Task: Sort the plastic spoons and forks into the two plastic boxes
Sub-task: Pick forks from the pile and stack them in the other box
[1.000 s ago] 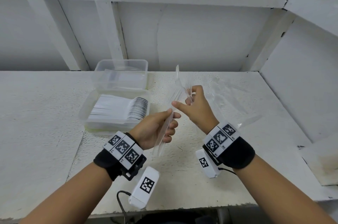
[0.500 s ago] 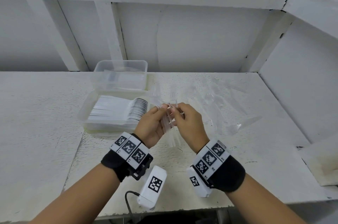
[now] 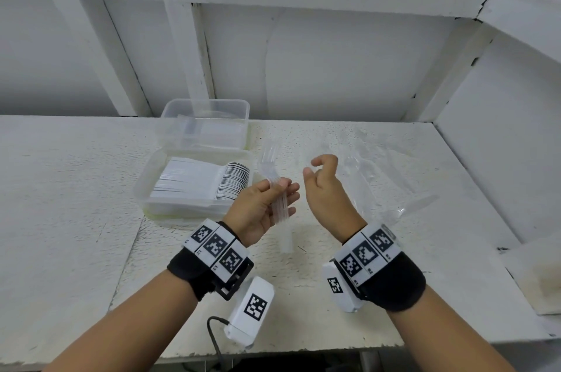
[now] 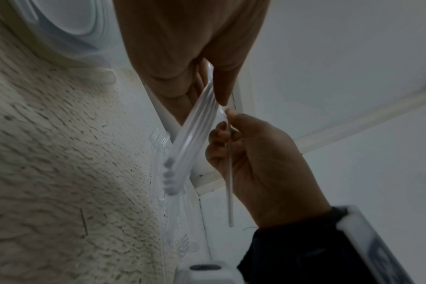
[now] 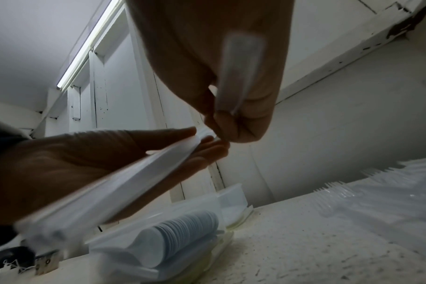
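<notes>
Both hands hover over the table (image 3: 76, 189), close together but not touching in the head view. My left hand (image 3: 259, 210) is turned palm up and clamps a bundle of forks (image 3: 277, 201) between the thumb on top and the fingers underneath. My right hand (image 3: 328, 195) has its fingers curled in, and its thumb and forefinger pinch a single clear piece (image 4: 229, 173). Beyond my right hand and off to its right a clear plastic bag (image 3: 388, 171) lies crumpled on the table, with loose forks (image 5: 333, 192) spread in or under it; I cannot tell which. Just to the left of my left hand sits the near box (image 3: 170, 213), and in it a row of white spoons (image 3: 206, 180) is packed on edge, bowls toward my hand. Behind that box, further from my left hand, stands the far box (image 3: 206, 104), which touches or nearly touches it; something pale lies inside, too faint to name. The bundle points its tines away from me, up past my left fingertips, while its handles stick out below the heel of my palm. The single clear piece runs down across my right palm toward the wrist, and I cannot tell whether it is a fork or a spoon.
</notes>
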Action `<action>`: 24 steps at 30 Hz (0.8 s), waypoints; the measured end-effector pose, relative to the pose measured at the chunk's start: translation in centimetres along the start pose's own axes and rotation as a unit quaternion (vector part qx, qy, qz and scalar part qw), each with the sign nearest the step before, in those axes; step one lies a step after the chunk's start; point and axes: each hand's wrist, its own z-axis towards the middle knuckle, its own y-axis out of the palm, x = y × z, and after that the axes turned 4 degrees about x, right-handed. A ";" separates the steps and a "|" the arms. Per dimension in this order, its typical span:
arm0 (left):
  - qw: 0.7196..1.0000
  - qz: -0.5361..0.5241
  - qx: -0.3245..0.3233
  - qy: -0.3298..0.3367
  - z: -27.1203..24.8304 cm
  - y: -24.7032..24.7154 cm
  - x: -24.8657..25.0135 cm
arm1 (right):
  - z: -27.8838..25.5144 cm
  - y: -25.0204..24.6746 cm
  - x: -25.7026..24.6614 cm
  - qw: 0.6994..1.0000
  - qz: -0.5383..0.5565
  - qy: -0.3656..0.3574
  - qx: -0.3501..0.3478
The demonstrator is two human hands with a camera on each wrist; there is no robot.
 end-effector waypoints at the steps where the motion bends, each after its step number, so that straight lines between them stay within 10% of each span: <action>1: 1.000 0.001 -0.002 0.000 0.0 0.1 0.0 | 0.1 0.1 0.1 1.000 -0.012 -0.006 -0.001; 24: 0.999 -0.008 -0.034 0.030 0.1 0.7 1.0 | 0.8 2.7 0.3 0.991 0.001 -0.070 0.112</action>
